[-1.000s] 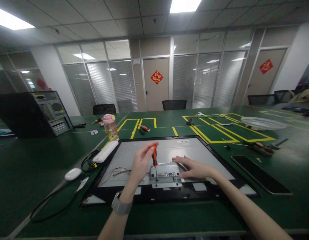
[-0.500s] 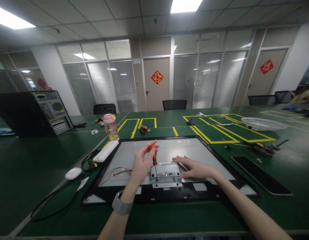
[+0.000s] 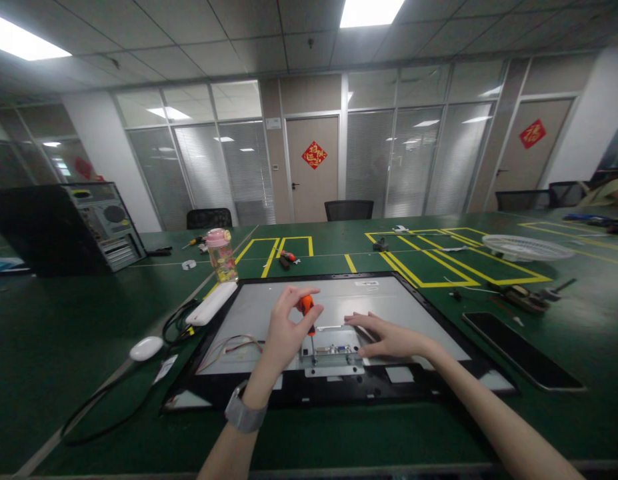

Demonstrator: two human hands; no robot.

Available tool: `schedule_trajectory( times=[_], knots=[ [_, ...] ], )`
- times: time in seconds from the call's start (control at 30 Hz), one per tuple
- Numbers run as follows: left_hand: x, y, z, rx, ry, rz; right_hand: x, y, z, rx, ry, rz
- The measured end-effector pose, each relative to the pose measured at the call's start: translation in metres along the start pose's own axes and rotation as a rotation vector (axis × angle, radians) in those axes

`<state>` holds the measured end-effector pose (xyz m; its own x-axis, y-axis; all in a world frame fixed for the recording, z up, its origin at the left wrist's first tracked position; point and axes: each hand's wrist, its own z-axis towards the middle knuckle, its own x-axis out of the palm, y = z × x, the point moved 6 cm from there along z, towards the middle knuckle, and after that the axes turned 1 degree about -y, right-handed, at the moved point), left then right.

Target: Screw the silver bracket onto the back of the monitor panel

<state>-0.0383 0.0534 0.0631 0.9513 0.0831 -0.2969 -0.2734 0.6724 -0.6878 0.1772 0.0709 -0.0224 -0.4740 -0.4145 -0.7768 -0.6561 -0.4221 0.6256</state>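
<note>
Orange and black, the screwdriver stands nearly upright; left grip clamped on it; right grip spread.

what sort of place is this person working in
Probably an office used as a workshop: glass walls with blinds, a computer case on the green table, and a screwdriver in the left hand.

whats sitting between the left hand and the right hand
In the head view, a silver metal bracket with connectors lies between the left hand and the right hand. The orange-handled screwdriver, held by the left hand, stands in that gap, tip down.
</note>
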Motion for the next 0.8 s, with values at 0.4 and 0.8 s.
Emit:
schedule_trajectory(
  times=[0.4,0.8],
  knots=[
    [0.003,-0.003,-0.001,0.017,0.034,0.013,0.000,0.000,-0.001,0.006,0.002,0.001],
    [0.003,0.003,-0.001,0.010,0.008,0.039,0.000,0.000,-0.001,0.020,0.006,0.004]
  ],
)
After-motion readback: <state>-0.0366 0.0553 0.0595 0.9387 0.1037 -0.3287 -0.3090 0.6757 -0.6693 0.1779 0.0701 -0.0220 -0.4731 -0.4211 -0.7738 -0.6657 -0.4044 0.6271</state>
